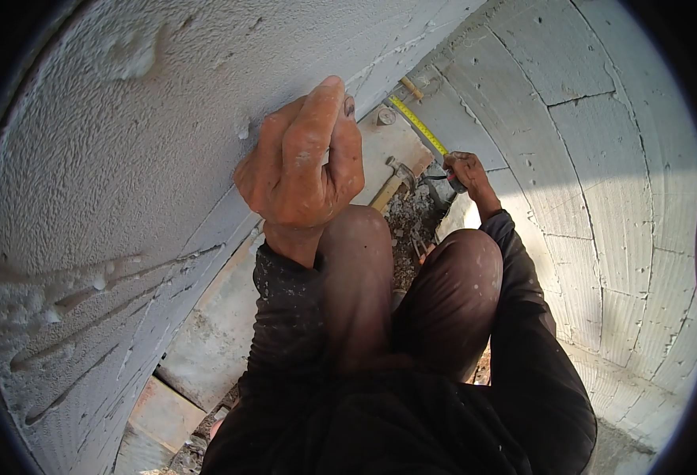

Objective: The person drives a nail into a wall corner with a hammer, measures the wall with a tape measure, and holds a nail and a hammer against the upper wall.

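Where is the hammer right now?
In the head view, the hammer lies beyond the left knee, beside the rubble, between the left hand and the right hand with the tape measure.

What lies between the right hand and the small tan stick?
A yellow tape-measure blade, running from the right hand to near the tan stick, as the head view shows.

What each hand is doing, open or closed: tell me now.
Left hand: closed, fingers curled near the rough wall; no held object visible.
Right hand: closed on a tape measure, yellow blade extended.
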Tool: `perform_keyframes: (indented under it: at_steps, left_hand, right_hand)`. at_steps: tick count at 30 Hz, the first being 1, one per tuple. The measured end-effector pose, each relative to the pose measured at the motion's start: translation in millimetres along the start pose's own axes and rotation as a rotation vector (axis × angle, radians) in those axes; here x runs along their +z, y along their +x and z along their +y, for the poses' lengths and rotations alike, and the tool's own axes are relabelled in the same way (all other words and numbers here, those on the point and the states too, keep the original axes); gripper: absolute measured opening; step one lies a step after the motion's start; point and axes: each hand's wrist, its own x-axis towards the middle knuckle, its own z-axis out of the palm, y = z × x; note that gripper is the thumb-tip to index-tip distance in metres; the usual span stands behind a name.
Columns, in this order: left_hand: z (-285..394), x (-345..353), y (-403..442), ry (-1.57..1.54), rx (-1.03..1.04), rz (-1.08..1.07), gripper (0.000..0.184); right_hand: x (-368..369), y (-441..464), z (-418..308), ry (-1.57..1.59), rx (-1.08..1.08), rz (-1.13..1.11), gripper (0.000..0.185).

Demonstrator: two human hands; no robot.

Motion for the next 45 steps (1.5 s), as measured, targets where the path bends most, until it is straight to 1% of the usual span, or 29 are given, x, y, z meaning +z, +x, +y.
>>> perform_keyframes:
  at_steps: [1, 4, 7, 10, 12, 14, 15, 17, 19, 22, 25, 28, 31, 34, 37, 38, 40, 41, 43, 44, 45]
  left_hand:
    - [0, 0, 0, 0.003, 0.006, 0.001, 0.033]
    - [-1, -1, 0, 0.001, 0.007, -0.009, 0.034]
    - [-1, -1, -1, 0.006, 0.013, -0.010, 0.034]
    - [-1, 0, 0, -0.002, 0.017, 0.003, 0.035]
    - [-1, 0, -1, 0.001, 0.013, 0.000, 0.035]
    - [-1, 0, -1, 0.006, 0.012, -0.001, 0.035]
    - [-1, -1, -1, 0.010, 0.011, -0.001, 0.035]
    - [-1, 0, -1, 0.012, 0.011, -0.001, 0.035]
    - [0, 0, 0, 0.011, 0.010, 0.000, 0.035]
    - [-1, 0, 0, 0.017, 0.019, -0.006, 0.034]
    - [-1, 1, 0, 0.009, 0.012, -0.023, 0.033]
    - [3, 3, 3, -0.003, -0.032, 0.014, 0.031]
    - [5, 7, 1, -0.039, -0.073, -0.015, 0.026]
    - [12, 17, -6, -0.228, -0.249, -0.078, 0.024]
    - [23, 25, -17, -0.362, -0.548, -0.375, 0.018]
    - [17, 29, -30, -0.319, -0.535, -0.547, 0.025]
    - [9, 41, -45, -0.258, -0.696, -0.849, 0.031]
    - [5, 48, -53, -0.223, -0.777, -1.000, 0.034]
    - [-23, 68, -85, -0.119, -0.674, -1.176, 0.039]
    - [-34, 75, -97, -0.067, -0.623, -1.262, 0.042]
    - [-38, 81, -98, -0.064, -0.642, -1.297, 0.042]
  right_hand:
    - [1, 1, 1, 0.041, 0.027, -0.016, 0.027]
    - [2, -1, 2, -0.159, -0.101, 0.040, 0.027]
    - [-1, -2, -5, -0.141, -0.027, -0.005, 0.025]
    - [-1, -8, -10, -0.153, -0.059, 0.017, 0.023]
    - [1, -7, -12, -0.187, -0.038, 0.007, 0.020]
    - [2, -7, -10, -0.227, -0.105, 0.038, 0.018]
    - [3, -9, -6, -0.250, -0.182, 0.072, 0.018]
    - [3, -8, 1, -0.264, -0.242, 0.084, 0.017]
    - [0, -8, -6, -0.246, -0.209, 0.036, 0.016]
    - [-1, -8, -17, -0.175, -0.076, -0.013, 0.017]
    - [1, -10, -20, -0.117, -0.052, 0.040, 0.021]
    - [4, -2, -11, 0.252, 0.120, 0.055, 0.027]
    - [10, 2, 2, 0.195, -0.076, 0.163, 0.034]
    - [7, 3, 3, 0.298, 0.024, 0.120, 0.037]
    - [11, 4, 5, 0.163, -0.124, 0.198, 0.032]
    - [10, 4, 6, 0.189, -0.082, 0.186, 0.033]
    - [6, -1, -5, 0.240, 0.001, 0.160, 0.034]
    - [6, -5, -6, 0.209, -0.051, 0.171, 0.034]
    - [7, -2, -1, 0.145, -0.164, 0.199, 0.033]
    - [6, -2, -2, 0.171, -0.104, 0.175, 0.032]
    - [5, 1, 0, 0.196, -0.044, 0.152, 0.032]
